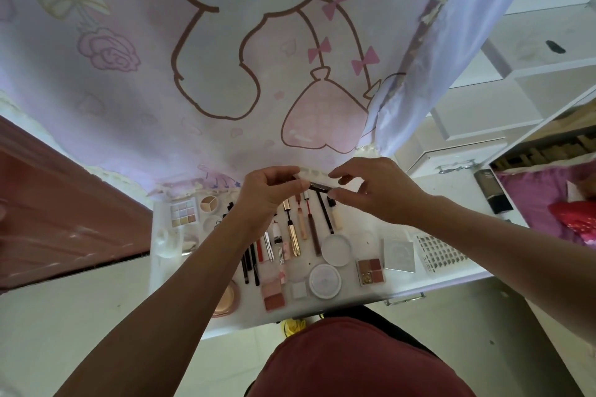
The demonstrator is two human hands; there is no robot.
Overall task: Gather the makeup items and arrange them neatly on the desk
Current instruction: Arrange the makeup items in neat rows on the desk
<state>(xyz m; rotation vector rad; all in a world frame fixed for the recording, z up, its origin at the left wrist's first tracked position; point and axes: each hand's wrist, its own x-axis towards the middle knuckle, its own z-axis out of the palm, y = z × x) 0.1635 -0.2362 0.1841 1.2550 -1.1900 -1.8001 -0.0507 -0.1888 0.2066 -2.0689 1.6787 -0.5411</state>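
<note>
Both my hands are raised above the far side of the white desk [451, 280]. My left hand [267, 193] and my right hand [377, 190] pinch the two ends of a slim dark makeup stick [319, 186], held level, with a pale flat piece [314, 173] just behind it. Below lie several tubes, pencils and mascaras in a row [300, 229], two round white jars [336, 249] [325, 280], a blush palette [372, 271], a pink blush compact [273, 295], an eyeshadow palette [183, 212] and a round peach compact [226, 300].
A pink cartoon curtain [225, 74] hangs behind the desk. A white lattice basket [440, 251] and a square white box [399, 255] sit at the right; a dark bottle [493, 192] stands beyond. A reddish door [64, 213] is at the left, white shelves [516, 90] at the right.
</note>
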